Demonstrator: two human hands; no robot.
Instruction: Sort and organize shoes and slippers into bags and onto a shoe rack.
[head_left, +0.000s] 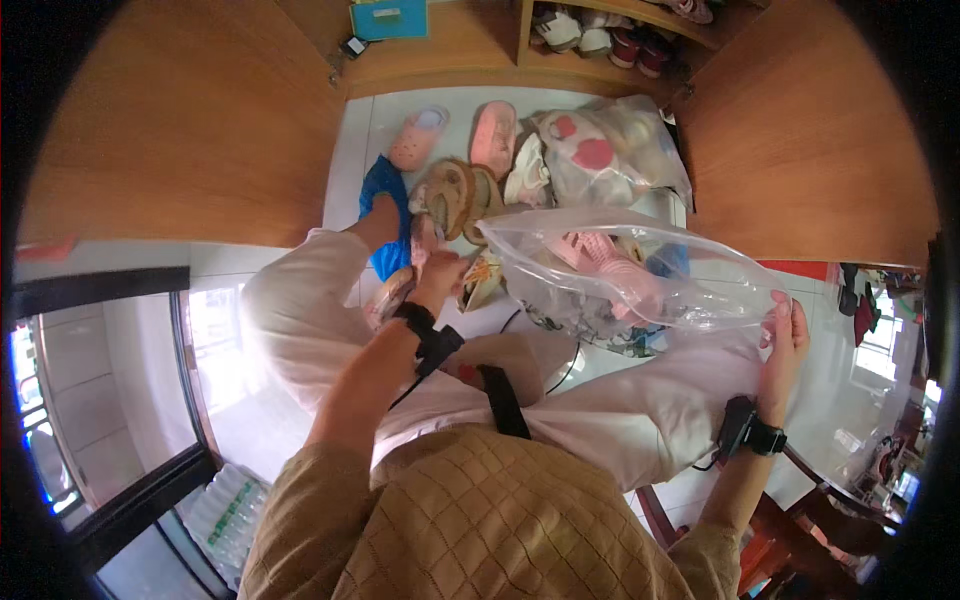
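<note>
My right hand (784, 324) grips the rim of a clear plastic bag (705, 289), whose mouth stands wide. Pink ribbed footwear (600, 262) shows inside or through the bag. My left hand (442, 279) is among the shoes on the floor, with its fingers at a pink shoe (424, 238); whether it grips the shoe cannot be told. Just right of that hand lies a pale shoe with orange marks (480, 281). Beyond it are brown fuzzy slippers (448, 196), a white shoe (529, 172), a pink slipper (494, 136) and a pink clog (418, 139).
A filled clear bag (630, 146) lies at the far right, by the wooden cabinet door (810, 150). Shoes (592, 37) stand on the cabinet shelf. My foot wears a blue cover (384, 176). Wrapped bottles (225, 517) are at lower left, a wooden chair (780, 547) at lower right.
</note>
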